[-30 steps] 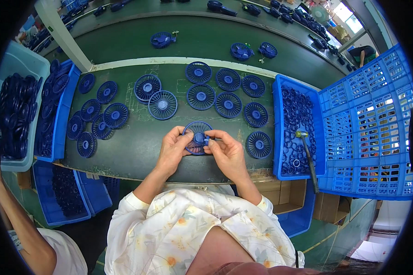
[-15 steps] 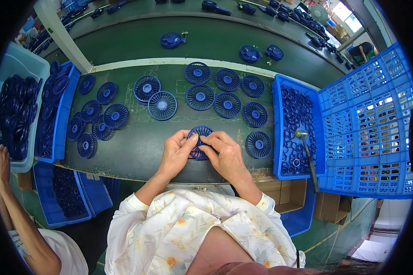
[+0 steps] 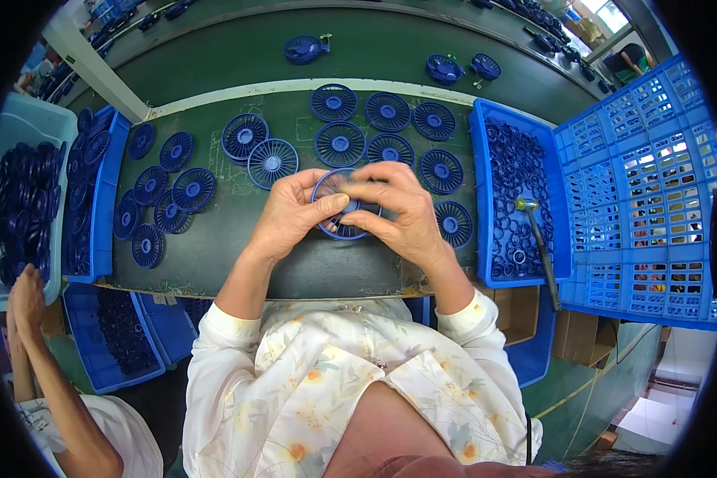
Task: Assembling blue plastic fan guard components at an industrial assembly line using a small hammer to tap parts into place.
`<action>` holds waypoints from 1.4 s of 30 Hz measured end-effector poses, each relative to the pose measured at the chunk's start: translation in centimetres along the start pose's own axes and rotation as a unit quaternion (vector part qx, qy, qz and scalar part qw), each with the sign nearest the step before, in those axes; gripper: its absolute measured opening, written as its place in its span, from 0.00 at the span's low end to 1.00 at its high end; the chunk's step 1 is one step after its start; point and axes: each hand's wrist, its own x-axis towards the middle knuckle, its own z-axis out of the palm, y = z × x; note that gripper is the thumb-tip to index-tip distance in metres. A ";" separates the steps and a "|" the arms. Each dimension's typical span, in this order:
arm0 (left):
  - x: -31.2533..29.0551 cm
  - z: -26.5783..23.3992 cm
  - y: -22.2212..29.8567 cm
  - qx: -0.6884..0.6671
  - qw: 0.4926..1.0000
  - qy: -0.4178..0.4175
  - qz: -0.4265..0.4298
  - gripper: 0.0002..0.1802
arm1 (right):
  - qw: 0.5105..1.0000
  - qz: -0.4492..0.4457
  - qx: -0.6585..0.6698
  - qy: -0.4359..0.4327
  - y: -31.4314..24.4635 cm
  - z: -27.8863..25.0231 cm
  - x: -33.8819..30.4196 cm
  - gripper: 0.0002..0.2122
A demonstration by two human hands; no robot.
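Between my hands, just above the near part of the table, is a dark blue round fan grille (image 3: pixel 332 183) with radial spokes. My left hand (image 3: pixel 291 213) grips its left side, thumb across the face. The fingers of my right hand (image 3: pixel 402 209) close on its right side, slightly smeared by motion, and cover part of it. Any small part under the fingertips is hidden. Closest beyond my hands lie more fan grilles, one of them a paler grille (image 3: pixel 272 164) resting partly on another, and a group of grilles (image 3: pixel 340 143) to its right.
Grilles (image 3: pixel 193 189) are scattered on the table's left. A blue bin of small rings (image 3: pixel 498 275) stands right, a hammer (image 3: pixel 543 247) lying across it. Beside it leans a blue crate (image 3: pixel 613 199). A co-worker's hand (image 3: pixel 28 299) is by the left bin (image 3: pixel 52 291). A conveyor (image 3: pixel 374 60) runs behind.
My hands have lifted the grille a little and moved it away from me; it now appears tilted. The right fingers have shifted over its top. The view has moved slightly.
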 end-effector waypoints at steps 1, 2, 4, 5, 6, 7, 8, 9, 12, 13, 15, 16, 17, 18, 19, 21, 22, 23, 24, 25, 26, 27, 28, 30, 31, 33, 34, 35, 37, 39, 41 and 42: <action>-0.1 -0.1 0.0 -0.004 1.000 0.006 0.019 0.18 | 0.999 0.030 0.021 0.029 -0.1 0.2 0.1 0.18; -0.2 -0.2 0.4 0.006 0.999 0.021 0.033 0.17 | 0.992 0.070 0.055 0.088 0.7 0.9 -1.1 0.23; -0.3 -1.1 0.6 0.031 0.995 0.070 0.057 0.16 | 0.986 0.143 0.019 0.082 1.1 1.8 -3.4 0.22; -0.3 -1.5 0.6 0.045 0.993 0.091 0.068 0.16 | 0.980 0.180 0.000 0.081 1.4 2.2 -4.6 0.22; -0.4 -1.8 0.4 0.054 0.989 0.111 0.088 0.15 | 0.985 0.152 -0.062 0.046 1.9 3.2 -5.6 0.21; -0.5 -1.7 0.2 0.069 0.987 0.110 0.100 0.15 | 0.983 0.135 -0.122 0.026 1.6 4.2 -6.5 0.20; -0.6 -1.5 0.1 0.081 0.984 0.109 0.115 0.15 | 0.986 0.119 -0.113 -0.005 2.1 5.2 -7.4 0.20; -0.6 -1.2 0.1 0.092 0.981 0.108 0.132 0.14 | 0.989 0.100 -0.106 -0.036 2.3 6.0 -7.8 0.20; 0.3 0.6 -1.0 0.291 0.922 0.119 0.225 0.13 | 0.991 0.063 -0.089 -0.080 1.0 7.9 -7.4 0.18; 0.7 1.2 -1.3 0.373 0.883 0.121 0.259 0.13 | 0.991 0.071 -0.086 -0.079 1.3 8.4 -7.7 0.17; 1.5 2.9 -1.5 0.415 0.866 0.077 0.267 0.17 | 0.991 0.082 -0.074 -0.078 2.0 9.5 -8.1 0.17; 2.0 3.5 -1.7 0.413 0.874 0.056 0.250 0.16 | 0.988 0.107 -0.063 -0.088 2.2 9.6 -8.3 0.14; 2.4 3.7 -1.8 0.411 0.881 0.039 0.231 0.15 | 0.992 0.089 -0.061 -0.070 1.8 9.5 -8.0 0.13; 2.8 3.3 -2.3 0.326 0.925 0.044 0.190 0.15 | 0.994 0.071 -0.058 -0.053 1.1 9.0 -7.5 0.13; 3.3 2.7 -3.0 0.237 0.959 0.049 0.147 0.15 | 0.996 0.052 -0.055 -0.036 0.7 8.5 -7.3 0.12; 3.5 2.3 -2.9 0.089 0.991 0.061 0.079 0.14 | 0.997 0.054 -0.044 -0.021 0.6 6.7 -8.1 0.11; 3.0 2.0 -2.2 0.033 0.996 0.069 0.053 0.14 | 0.997 0.057 -0.041 -0.012 0.6 5.6 -8.6 0.10; 2.4 1.7 -1.8 -0.022 0.996 0.079 0.027 0.15 | 0.994 0.105 -0.032 0.014 0.5 4.2 -9.2 0.10; 1.8 0.9 -2.2 -0.026 0.997 0.074 0.016 0.16 | 0.987 0.154 -0.021 0.037 0.4 3.0 -10.0 0.11; 1.3 0.7 -2.6 -0.031 0.998 0.060 0.011 0.16 | 0.977 0.202 -0.010 0.059 0.4 2.2 -10.3 0.12; 0.8 0.7 -3.0 -0.034 0.999 0.043 0.002 0.16 | 0.952 0.280 0.058 0.114 0.0 1.6 -9.9 0.13; 0.2 0.6 -3.5 -0.037 0.999 0.029 -0.007 0.16 | 0.912 0.354 0.126 0.164 -0.4 1.2 -8.9 0.15; -0.4 0.7 -4.1 -0.030 0.999 0.015 -0.002 0.18 | 0.891 0.348 0.223 0.186 -0.5 1.2 -7.8 0.18; -1.1 1.7 -4.3 -0.013 1.000 -0.019 -0.009 0.19 | 0.880 0.353 0.304 0.097 0.3 1.2 -6.6 0.17; -1.4 2.1 -4.3 -0.005 0.999 -0.036 -0.013 0.20 | 0.869 0.353 0.343 0.051 0.4 1.2 -6.4 0.17; -1.8 2.1 -4.1 0.016 0.999 -0.048 -0.014 0.20 | 0.835 0.399 0.379 0.023 0.4 1.1 -6.4 0.14; -2.1 2.0 -3.4 0.040 0.997 -0.056 -0.016 0.20 | 0.816 0.422 0.396 0.008 0.5 1.0 -6.4 0.13; -2.5 2.0 -3.0 0.063 0.996 -0.063 -0.021 0.19 | 0.795 0.445 0.413 -0.006 0.5 0.8 -6.7 0.12; -3.0 2.1 -2.7 0.073 0.994 -0.074 -0.020 0.18 | 0.787 0.444 0.427 -0.032 0.6 0.5 -6.7 0.10; -3.4 2.2 -2.4 0.084 0.993 -0.084 -0.016 0.18 | 0.788 0.438 0.429 -0.059 0.5 0.1 -6.5 0.10; -3.8 2.3 -2.3 0.095 0.991 -0.093 -0.008 0.17 | 0.796 0.428 0.419 -0.091 0.3 -0.4 -6.2 0.10; -3.8 2.2 -2.3 0.098 0.990 -0.098 -0.005 0.17 | 0.797 0.424 0.418 -0.103 0.4 -0.5 -6.1 0.10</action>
